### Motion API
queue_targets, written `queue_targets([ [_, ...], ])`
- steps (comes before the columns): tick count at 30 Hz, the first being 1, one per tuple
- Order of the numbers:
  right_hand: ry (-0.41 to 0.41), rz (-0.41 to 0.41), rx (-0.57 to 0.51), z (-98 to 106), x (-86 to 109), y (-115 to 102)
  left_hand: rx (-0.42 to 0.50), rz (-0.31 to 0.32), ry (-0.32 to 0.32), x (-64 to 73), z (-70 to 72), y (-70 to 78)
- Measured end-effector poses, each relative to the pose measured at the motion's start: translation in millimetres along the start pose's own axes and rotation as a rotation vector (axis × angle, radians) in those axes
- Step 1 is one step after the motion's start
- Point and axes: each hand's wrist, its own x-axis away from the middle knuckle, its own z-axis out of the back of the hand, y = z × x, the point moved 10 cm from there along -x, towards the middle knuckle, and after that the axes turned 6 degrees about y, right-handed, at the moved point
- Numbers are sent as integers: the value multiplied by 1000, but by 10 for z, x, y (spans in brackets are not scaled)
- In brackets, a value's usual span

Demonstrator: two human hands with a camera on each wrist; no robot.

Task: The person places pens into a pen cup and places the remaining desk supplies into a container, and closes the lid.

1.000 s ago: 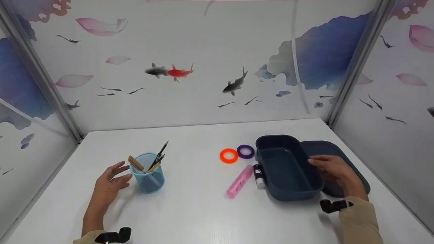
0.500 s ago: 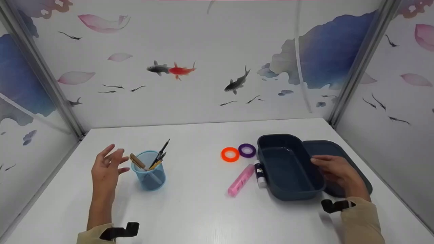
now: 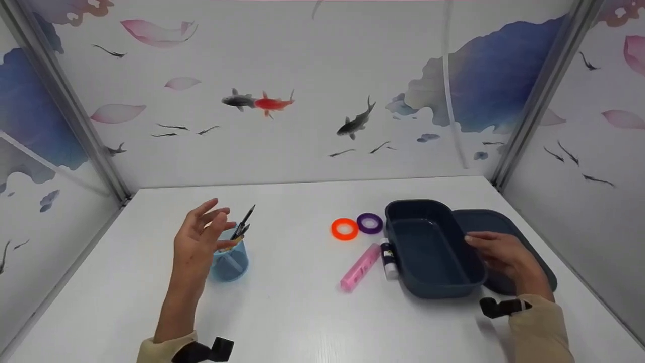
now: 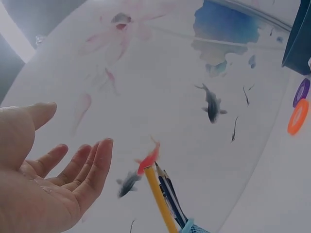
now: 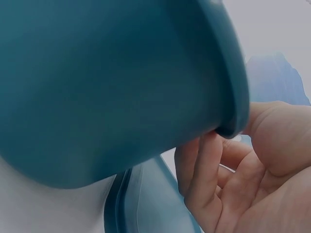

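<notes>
My right hand (image 3: 509, 259) grips the right rim of a deep dark blue plastic box (image 3: 437, 291), its thumb over the rim and fingers under it outside. In the right wrist view the box wall (image 5: 121, 97) fills the upper left, with the fingers (image 5: 206, 170) bent against its edge. My left hand (image 3: 194, 252) is raised in front of a light blue mesh pen cup (image 3: 232, 268), fingers spread and holding nothing. The cup bears several pencils (image 3: 244, 224), partly hidden by the hand; a yellow one (image 4: 160, 199) shows in the left wrist view.
Left of the box lie a navy and white glue stick (image 3: 388, 259), a pink tube (image 3: 360, 267), an orange ring of tape (image 3: 344, 229) and a purple one (image 3: 370, 224). A matching lid (image 3: 504, 227) lies right of the box. Printed walls (image 3: 302, 151) enclose the white table.
My left hand has risen from the pen cup's left side and moved right, now overlapping the cup. The right hand keeps its hold on the box, which stays in place.
</notes>
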Motion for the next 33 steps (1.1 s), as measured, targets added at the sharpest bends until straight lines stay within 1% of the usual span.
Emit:
queue_targets([
  [3, -2, 6, -8, 18, -6, -6, -2, -4, -26, 12, -102, -5],
  [6, -10, 1, -41, 10, -15, 1, -1, -2, -52, 29, -203, -57],
  [9, -16, -13, -77, 3, -20, 14, 7, -4, -93, 43, -327, -114],
  [13, -35, -21, -97, -7, -32, 34, 36, 22, -182, 71, -534, -217],
  [16, -53, -33, -126, -18, -38, 45, 57, 65, -261, 100, -714, -352],
  [19, -71, -47, -180, -32, -42, 54, 57, 104, -334, 124, -911, -526],
  [22, -81, -47, -204, -34, -36, 55, 9, 140, -400, 148, -1117, -728],
  [25, -78, -49, -206, -31, -29, 53, -89, 173, -467, 184, -1305, -920],
  [27, -78, -54, -205, -31, -30, 55, -148, 196, -510, 210, -1404, -1021],
  [30, -81, -56, -209, -38, -30, 53, -202, 230, -551, 225, -1509, -1126],
  [33, -87, -54, -218, -46, -34, 50, -220, 239, -579, 217, -1584, -1164],
])
